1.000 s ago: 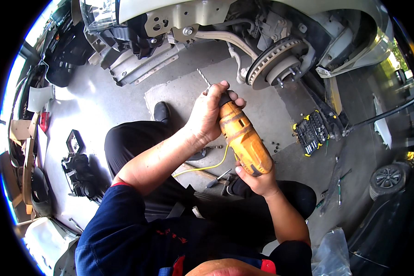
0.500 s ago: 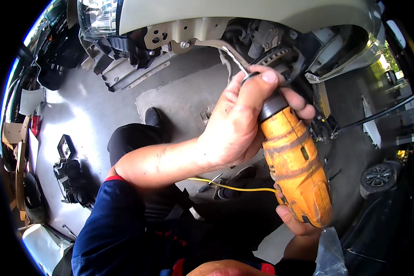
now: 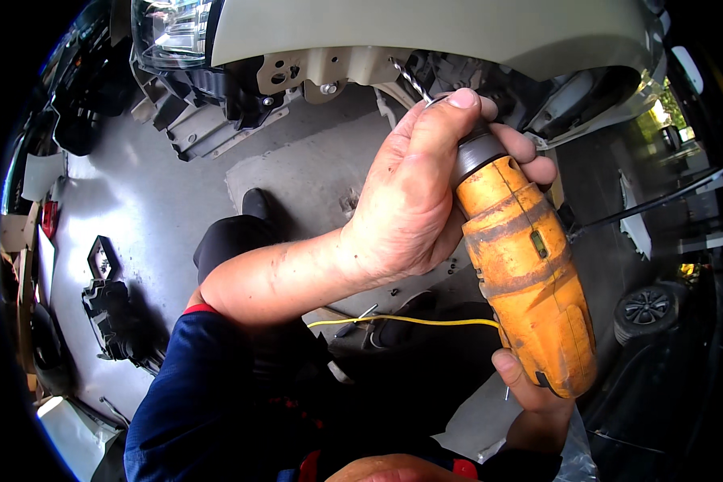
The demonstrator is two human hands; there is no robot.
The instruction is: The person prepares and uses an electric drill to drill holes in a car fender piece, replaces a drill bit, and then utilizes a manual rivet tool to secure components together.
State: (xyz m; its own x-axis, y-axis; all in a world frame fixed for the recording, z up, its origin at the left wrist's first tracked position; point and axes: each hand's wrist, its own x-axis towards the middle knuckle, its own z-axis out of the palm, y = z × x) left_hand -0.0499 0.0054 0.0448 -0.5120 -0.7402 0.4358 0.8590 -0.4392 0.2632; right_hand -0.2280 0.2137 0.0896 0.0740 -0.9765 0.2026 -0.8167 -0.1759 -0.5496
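I hold a worn orange corded drill (image 3: 526, 257) angled up toward the car. My left hand (image 3: 422, 181) is closed round its dark chuck, with the thumb by the base of a fluted drill bit (image 3: 408, 79). My right hand (image 3: 530, 394) grips the drill's rear from beneath, mostly hidden by the body. The bit's tip is at the lower edge of a beige metal bracket (image 3: 301, 76) with holes, under the cream fender (image 3: 418, 28); I cannot tell if it touches. A yellow cord (image 3: 402, 320) runs leftward from the drill.
A headlight (image 3: 173, 28) tops the bracket's left. Black plastic parts (image 3: 112, 313) lie on the grey floor (image 3: 136, 193). At right are a white panel (image 3: 633, 213), a black hose (image 3: 659, 197) and a wheel (image 3: 647, 308). My legs (image 3: 229, 241) are spread on the floor.
The drill has moved up and right, closer to the camera and the fender, with both hands on it. The view has shifted, and the fender now covers the brake disc.
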